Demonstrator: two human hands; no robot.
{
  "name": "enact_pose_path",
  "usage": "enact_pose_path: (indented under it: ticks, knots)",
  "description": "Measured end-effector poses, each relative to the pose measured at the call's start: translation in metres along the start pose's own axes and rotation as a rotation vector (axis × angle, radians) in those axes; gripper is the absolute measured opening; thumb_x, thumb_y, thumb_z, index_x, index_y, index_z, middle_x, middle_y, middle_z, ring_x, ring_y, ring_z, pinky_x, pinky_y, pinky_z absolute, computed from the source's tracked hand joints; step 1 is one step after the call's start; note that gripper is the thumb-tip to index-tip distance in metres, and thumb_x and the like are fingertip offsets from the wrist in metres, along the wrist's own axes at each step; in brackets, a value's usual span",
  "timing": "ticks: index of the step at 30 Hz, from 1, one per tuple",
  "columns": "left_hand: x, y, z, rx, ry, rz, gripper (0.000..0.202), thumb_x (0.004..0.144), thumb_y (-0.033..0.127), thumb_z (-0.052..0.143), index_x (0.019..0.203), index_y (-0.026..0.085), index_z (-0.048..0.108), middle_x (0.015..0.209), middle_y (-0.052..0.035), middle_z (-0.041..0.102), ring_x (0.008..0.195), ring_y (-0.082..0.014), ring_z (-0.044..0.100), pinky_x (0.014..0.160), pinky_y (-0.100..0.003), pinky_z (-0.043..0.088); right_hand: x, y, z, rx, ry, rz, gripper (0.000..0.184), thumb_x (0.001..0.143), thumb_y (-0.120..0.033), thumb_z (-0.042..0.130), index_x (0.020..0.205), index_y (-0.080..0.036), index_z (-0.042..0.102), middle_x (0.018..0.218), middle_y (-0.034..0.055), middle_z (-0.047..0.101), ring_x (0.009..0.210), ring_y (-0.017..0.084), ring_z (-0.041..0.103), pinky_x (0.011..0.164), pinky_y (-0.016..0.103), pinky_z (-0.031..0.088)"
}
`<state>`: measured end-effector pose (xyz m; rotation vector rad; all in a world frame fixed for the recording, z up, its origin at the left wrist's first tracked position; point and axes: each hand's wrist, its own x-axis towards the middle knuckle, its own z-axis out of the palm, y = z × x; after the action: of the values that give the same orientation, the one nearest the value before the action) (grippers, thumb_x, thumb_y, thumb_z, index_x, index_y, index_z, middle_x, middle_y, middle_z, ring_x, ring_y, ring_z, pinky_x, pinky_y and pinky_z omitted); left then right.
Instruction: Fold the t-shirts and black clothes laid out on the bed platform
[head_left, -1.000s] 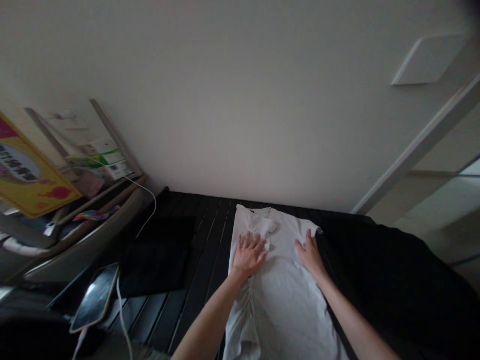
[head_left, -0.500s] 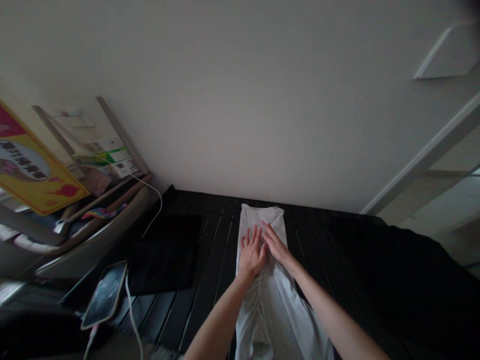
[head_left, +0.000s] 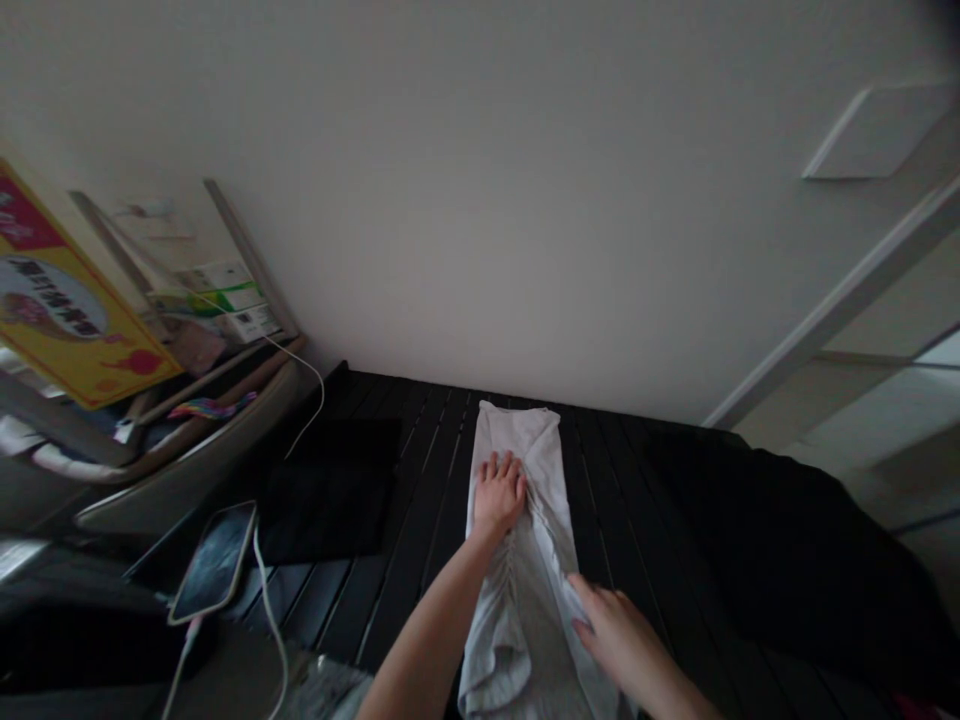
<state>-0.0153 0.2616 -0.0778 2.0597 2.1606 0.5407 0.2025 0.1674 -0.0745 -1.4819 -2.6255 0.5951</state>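
A light grey ruched garment (head_left: pixel 525 440) lies folded lengthwise into a long narrow strip on the black slatted surface (head_left: pixel 420 520). Gathered ruching runs down its middle, and its lower end reaches the bottom of the view. My left hand (head_left: pixel 499 495) rests flat on the garment's upper part. My right hand (head_left: pixel 611 635) lies lower down, its fingers against the garment's right edge. Neither hand grips the cloth.
A black cloth pad (head_left: pixel 330 490) lies left of the garment. A phone (head_left: pixel 212 562) with a white cable sits near the lower left. A yellow printed board (head_left: pixel 67 300) and a beige container (head_left: pixel 187 450) stand at left. Dark bedding (head_left: pixel 795 560) spreads at right.
The garment has narrowed from a wide flat shape to a long strip. My right hand has moved from beside my left hand down toward the garment's lower right edge.
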Motion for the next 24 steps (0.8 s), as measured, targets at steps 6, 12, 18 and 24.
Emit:
enact_pose_path:
  ticks: [6,12,18,24]
  knots:
    - [-0.008,0.001,-0.018,-0.136,0.088,0.012,0.046,0.098,0.035,0.026,0.140,0.021,0.040,0.157,-0.0059,0.023,0.140,-0.0211,0.028,0.113,-0.044,0.022,-0.050,-0.046,0.029,-0.039,-0.127,-0.466,0.020,0.073,-0.017,0.060,0.086,-0.029,0.069,0.091,-0.0013,0.073,0.086,0.019,0.068,0.074,0.024,0.051]
    - [-0.044,-0.002,-0.050,-0.294,0.037,0.150,0.046,0.095,0.020,0.029,0.139,0.023,0.040,0.152,-0.0063,0.035,0.137,-0.0160,0.034,0.112,-0.041,0.027,-0.046,-0.050,-0.039,0.138,-0.088,-0.318,0.032,0.084,-0.034,0.055,0.114,-0.029,0.066,0.125,0.0041,0.064,0.109,0.021,0.062,0.092,0.028,0.048]
    - [-0.138,-0.019,-0.091,-0.147,-0.355,0.489,0.060,0.094,0.047,0.040,0.149,0.030,0.022,0.155,-0.0055,0.027,0.141,-0.0239,0.026,0.115,-0.046,0.021,-0.047,-0.008,-0.039,0.007,-0.116,-0.455,0.103,0.067,-0.047,0.071,0.150,-0.027,0.013,0.156,0.0103,0.017,0.138,0.032,0.030,0.109,0.051,0.033]
    - [-0.194,-0.031,-0.107,0.014,-0.467,0.630,0.117,0.063,0.071,0.066,0.152,0.025,0.004,0.157,-0.0131,0.000,0.143,-0.0378,0.008,0.114,-0.055,0.016,-0.068,-0.006,0.010,-0.238,0.234,-0.698,0.077,0.079,-0.019,0.055,0.149,-0.025,0.024,0.145,0.0090,0.041,0.128,0.027,0.047,0.101,0.045,0.045]
